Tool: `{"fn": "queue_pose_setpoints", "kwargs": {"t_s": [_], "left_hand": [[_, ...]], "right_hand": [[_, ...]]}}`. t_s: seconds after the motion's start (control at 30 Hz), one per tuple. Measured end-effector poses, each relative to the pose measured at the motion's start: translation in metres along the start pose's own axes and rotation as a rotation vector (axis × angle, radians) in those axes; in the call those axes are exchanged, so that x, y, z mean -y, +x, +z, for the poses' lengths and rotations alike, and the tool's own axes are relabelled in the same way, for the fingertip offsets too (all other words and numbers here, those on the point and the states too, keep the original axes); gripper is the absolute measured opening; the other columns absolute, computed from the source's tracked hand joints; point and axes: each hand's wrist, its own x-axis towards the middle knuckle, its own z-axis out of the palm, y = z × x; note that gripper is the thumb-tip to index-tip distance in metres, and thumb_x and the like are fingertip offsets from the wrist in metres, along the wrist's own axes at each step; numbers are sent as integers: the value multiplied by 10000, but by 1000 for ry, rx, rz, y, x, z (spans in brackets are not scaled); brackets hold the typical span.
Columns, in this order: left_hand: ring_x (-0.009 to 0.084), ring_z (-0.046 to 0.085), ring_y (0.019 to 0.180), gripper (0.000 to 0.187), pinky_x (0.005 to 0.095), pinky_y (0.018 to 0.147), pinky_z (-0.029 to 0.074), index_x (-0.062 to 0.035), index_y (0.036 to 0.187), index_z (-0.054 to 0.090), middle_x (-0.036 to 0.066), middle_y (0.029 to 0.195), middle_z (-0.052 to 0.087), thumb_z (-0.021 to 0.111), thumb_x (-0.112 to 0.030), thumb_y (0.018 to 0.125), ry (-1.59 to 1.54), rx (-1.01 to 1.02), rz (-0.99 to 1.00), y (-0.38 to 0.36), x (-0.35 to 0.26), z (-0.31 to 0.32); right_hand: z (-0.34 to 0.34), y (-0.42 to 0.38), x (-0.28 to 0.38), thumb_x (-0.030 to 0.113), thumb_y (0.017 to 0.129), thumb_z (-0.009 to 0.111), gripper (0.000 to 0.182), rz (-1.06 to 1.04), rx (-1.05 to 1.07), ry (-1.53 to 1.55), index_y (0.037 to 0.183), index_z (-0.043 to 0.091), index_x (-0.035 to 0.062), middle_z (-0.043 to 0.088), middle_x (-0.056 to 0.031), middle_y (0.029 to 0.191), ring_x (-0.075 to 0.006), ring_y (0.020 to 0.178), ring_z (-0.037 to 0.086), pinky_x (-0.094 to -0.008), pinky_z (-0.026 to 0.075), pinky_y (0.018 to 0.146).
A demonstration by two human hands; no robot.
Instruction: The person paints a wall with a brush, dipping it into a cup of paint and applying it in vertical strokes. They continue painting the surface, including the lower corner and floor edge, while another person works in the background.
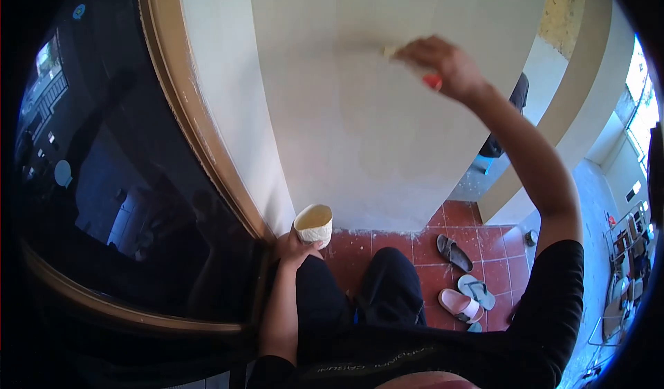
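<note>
My right hand (448, 62) is raised against the pale wall (360, 140), its fingers closed around a paintbrush (432, 81). The brush's red handle end sticks out below the hand, and its light bristle tip points left, at or very near the wall surface. Low down beside the door frame, my left hand (294, 252) grips an open-topped, off-white paint container (315, 234). Something pale yellowish shows inside the container, which is coated with whitish smears on its outside.
A dark glass pane in a brown wooden frame (183, 78) stands close on my left. On the red tiled floor (498, 251) lie a dark sandal (454, 253), a light flip-flop (476, 291) and a pink slide (456, 306). A pillar (515, 188) and racks stand at right.
</note>
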Motion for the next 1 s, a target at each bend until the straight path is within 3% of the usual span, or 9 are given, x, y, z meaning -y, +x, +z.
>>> {"fn": "queue_pose_setpoints", "kwargs": {"t_s": [0.1, 0.23, 0.33, 0.5, 0.67, 0.8, 0.87, 0.9, 1.0], "left_hand": [[156, 611, 990, 723, 304, 866, 493, -5, 1200, 524, 70, 1082, 630, 834, -279, 608, -38, -17, 16, 1, 16, -1], [153, 617, 978, 716, 304, 858, 496, -5, 1199, 530, 74, 1069, 641, 830, -289, 614, -41, -23, 43, 1, 13, -1], [151, 622, 970, 714, 304, 853, 498, -5, 1197, 534, 77, 1062, 649, 829, -291, 613, 37, -14, 57, 1, -1, 0], [169, 600, 1024, 755, 318, 892, 483, -7, 1239, 490, 83, 1114, 616, 835, -277, 624, -75, 22, 65, 1, 14, -2], [188, 562, 1086, 783, 333, 943, 459, -5, 1277, 441, 85, 1170, 571, 829, -247, 642, -116, 28, 11, -4, 6, -2], [196, 520, 1132, 784, 347, 975, 430, -34, 1301, 383, 78, 1202, 519, 814, -124, 652, -98, 64, -28, -2, 16, -9], [194, 540, 1107, 774, 347, 958, 446, -29, 1284, 415, 76, 1181, 543, 823, -152, 637, -123, 37, -1, 0, 17, -6], [192, 560, 1082, 766, 348, 941, 462, -24, 1266, 448, 74, 1160, 567, 832, -181, 622, -153, 11, 16, 0, 18, -3], [188, 586, 1042, 747, 352, 912, 486, -21, 1236, 492, 70, 1127, 597, 845, -206, 604, -191, -27, 36, 4, 22, 3]], "right_hand": [[-40, 34, -44, 8, 691, 694, 525, -4, -399, -136, 1184, 614, 168, 599, -64, 1159, -278, 1052, 573, -366, 517, 869], [-48, 53, -63, 7, 722, 674, 412, 72, -516, -222, 1109, 627, 139, 628, -57, 1072, -284, 1003, 590, -367, 523, 827], [4, 24, -52, 15, 740, 650, 362, -2, -410, -290, 1091, 623, 99, 632, -56, 1026, -266, 965, 604, -364, 532, 810], [101, -69, 33, 106, 779, 644, 318, -8, -64, 34, 1097, 628, 120, 627, -66, 1035, -268, 950, 621, -367, 517, 853], [100, -68, 37, 206, 830, 627, 198, 97, 333, 241, 1022, 647, 164, 663, -53, 913, -242, 907, 630, -439, 426, 957], [28, 15, -43, 183, 794, 711, 209, 462, -39, 236, 983, 664, 104, 679, -64, 1005, -241, 828, 655, -324, 528, 743], [-12, 48, -51, 128, 800, 695, 162, 299, -350, 127, 942, 652, 65, 681, -65, 996, -250, 715, 643, -345, 517, 668], [-25, 60, -49, 119, 791, 659, 204, 216, -420, 18, 992, 627, 126, 636, -53, 838, -267, 764, 618, -391, 488, 667], [-31, 74, -43, 70, 764, 649, 227, 136, -582, -326, 979, 620, 139, 615, -18, 830, -220, 778, 605, -372, 461, 680]]}}
